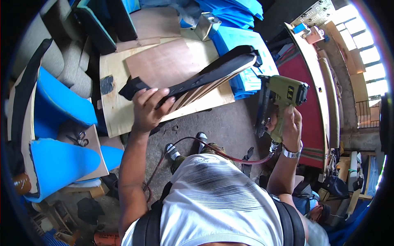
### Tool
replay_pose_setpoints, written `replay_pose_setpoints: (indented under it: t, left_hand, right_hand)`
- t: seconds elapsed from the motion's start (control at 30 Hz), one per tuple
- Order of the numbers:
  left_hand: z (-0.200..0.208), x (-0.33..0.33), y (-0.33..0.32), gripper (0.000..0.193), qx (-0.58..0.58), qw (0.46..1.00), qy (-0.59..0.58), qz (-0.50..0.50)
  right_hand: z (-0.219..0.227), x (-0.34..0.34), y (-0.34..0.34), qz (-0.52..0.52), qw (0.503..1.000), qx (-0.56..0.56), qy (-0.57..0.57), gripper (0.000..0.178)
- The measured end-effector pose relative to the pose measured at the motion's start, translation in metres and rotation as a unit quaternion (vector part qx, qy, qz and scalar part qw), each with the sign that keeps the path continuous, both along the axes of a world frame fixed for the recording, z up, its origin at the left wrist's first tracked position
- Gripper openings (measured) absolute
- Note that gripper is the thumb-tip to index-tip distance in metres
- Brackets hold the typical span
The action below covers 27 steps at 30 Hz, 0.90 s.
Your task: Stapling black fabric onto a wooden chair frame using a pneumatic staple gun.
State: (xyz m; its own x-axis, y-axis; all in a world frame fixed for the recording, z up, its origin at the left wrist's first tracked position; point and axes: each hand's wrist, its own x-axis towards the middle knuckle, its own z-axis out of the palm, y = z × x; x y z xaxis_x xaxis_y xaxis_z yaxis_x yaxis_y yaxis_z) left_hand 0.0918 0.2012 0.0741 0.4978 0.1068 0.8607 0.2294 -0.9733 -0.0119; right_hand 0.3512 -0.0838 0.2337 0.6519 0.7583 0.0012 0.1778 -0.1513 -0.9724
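Note:
My left hand [148,108] grips a long curved wooden panel [213,76] with black fabric stretched over its upper face, held up in the air and slanting toward the upper right. A loose flap of the black fabric [133,87] sticks out beyond my fingers. My right hand [289,125] is closed around the handle of an olive-green pneumatic staple gun [283,96], held just right of the panel's far end and apart from it. A dark red air hose [213,151] runs from the gun's base across my lap.
Plywood sheets [164,69] lie on the concrete floor below the panel. Blue foam cushions [57,164] and scissors [80,138] sit at the left, blue fabric [238,37] at the top, a red-covered curved frame [312,106] at the right, and clutter at the lower right.

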Motion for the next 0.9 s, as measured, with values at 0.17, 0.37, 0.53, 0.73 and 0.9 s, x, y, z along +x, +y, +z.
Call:
replay_pose_setpoints:
  t: [0.17, 0.37, 0.53, 0.73, 0.9]
  left_hand:
    - [0.010, 0.012, -0.012, 0.017, -0.037, 0.996, 0.011, 0.081]
    - [0.073, 0.151, -0.071, 0.073, -0.152, 0.976, 0.067, 0.141]
    - [0.103, 0.305, -0.067, 0.086, -0.472, 0.839, 0.215, 0.164]
    - [0.110, 0.363, -0.097, 0.019, -0.395, 0.888, 0.209, 0.110]
    - [0.094, 0.314, -0.164, 0.019, -0.099, 0.961, 0.165, 0.199]
  right_hand:
    - [-0.027, 0.097, -0.064, -0.059, 0.997, 0.014, -0.040, 0.061]
    - [-0.073, 0.238, -0.083, -0.029, 0.998, 0.022, 0.045, 0.048]
    - [-0.097, 0.341, -0.056, 0.030, 0.998, -0.010, 0.060, 0.044]
    - [-0.104, 0.406, -0.036, 0.086, 0.994, -0.053, 0.049, 0.044]
    - [-0.109, 0.376, -0.058, 0.075, 0.994, -0.031, 0.067, 0.042]
